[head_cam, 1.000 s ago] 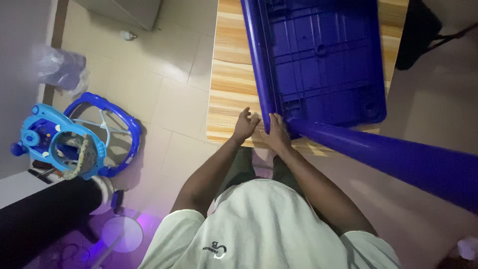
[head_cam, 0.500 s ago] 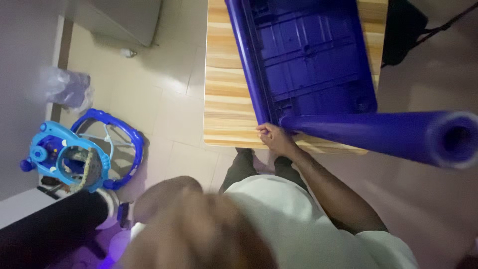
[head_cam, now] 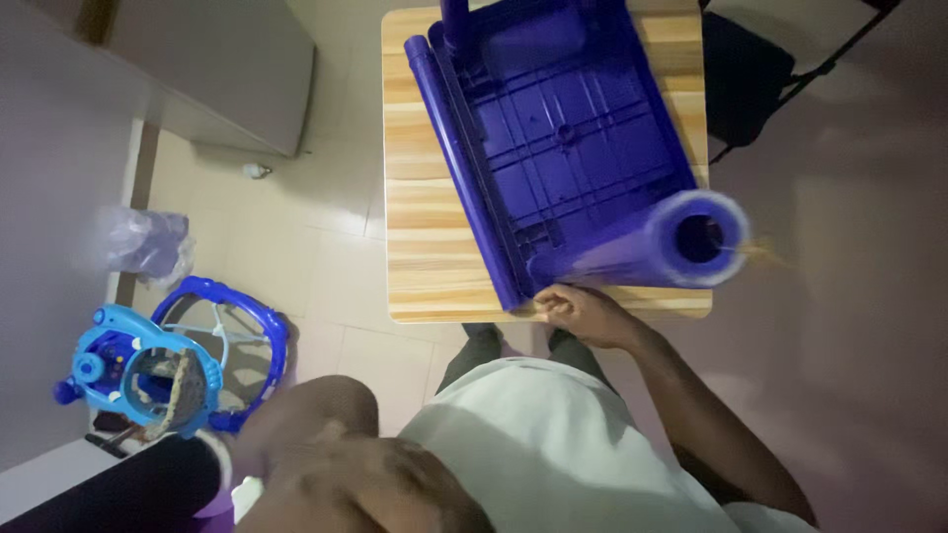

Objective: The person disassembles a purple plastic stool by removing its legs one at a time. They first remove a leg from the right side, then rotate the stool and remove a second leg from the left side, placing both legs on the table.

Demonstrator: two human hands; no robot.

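An upturned blue plastic stool (head_cam: 563, 138) lies on a small wooden table (head_cam: 434, 247), ribbed underside facing up. One hollow tube leg (head_cam: 691, 242) points up at the camera, blurred. A second leg (head_cam: 454, 20) stands at the far corner. My right hand (head_cam: 585, 311) curls around the stool's near corner, at the base of the near leg, by the table's front edge. My left arm (head_cam: 326, 464) is a blurred shape close to the camera at the bottom left; its hand cannot be made out.
A black folding chair (head_cam: 741, 79) stands beyond the table on the right. On the tiled floor to the left are a blue baby walker (head_cam: 148, 365), a crumpled plastic bag (head_cam: 148, 242) and a grey cabinet (head_cam: 217, 69).
My left hand left the stool's corner and the arm rose toward the camera. The view pulled back, and the near leg now points straight up. My right hand stayed at the corner.
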